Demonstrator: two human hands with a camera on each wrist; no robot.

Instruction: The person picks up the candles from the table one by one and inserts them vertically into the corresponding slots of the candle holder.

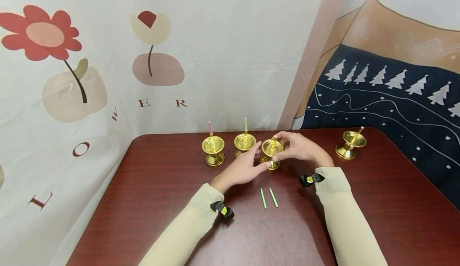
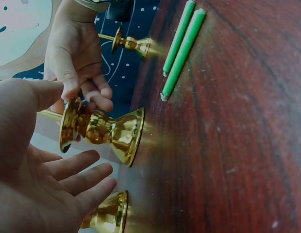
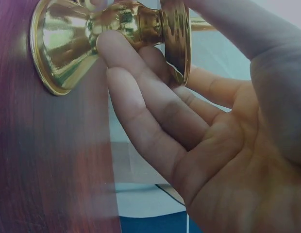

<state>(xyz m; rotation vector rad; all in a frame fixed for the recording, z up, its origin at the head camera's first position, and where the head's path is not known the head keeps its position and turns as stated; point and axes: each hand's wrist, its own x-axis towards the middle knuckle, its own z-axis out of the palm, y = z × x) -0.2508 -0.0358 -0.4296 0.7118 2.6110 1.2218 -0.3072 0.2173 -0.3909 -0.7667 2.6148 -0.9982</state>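
Note:
A gold candle holder (image 1: 272, 149) with a shallow dish and an upright gold tube stands upright on the table between both hands. My right hand (image 1: 301, 148) holds it at the dish from the right; in the right wrist view several fingers (image 3: 150, 104) curl around its stem. On its left side is my left hand (image 1: 242, 168), thumb close to the dish and the other fingers loosely extended. Whether that thumb touches the rim, I cannot tell. Two thin green candles (image 1: 274, 197) lie side by side nearer the front, also plain in the left wrist view.
Left of the hands stand a gold holder with a pink candle (image 1: 210, 128) and another bearing a green candle (image 1: 246, 124). Far right is a gold holder (image 1: 346, 150) whose tube leans. Behind the dark red table (image 1: 151, 202) hang printed cloths (image 1: 230, 58).

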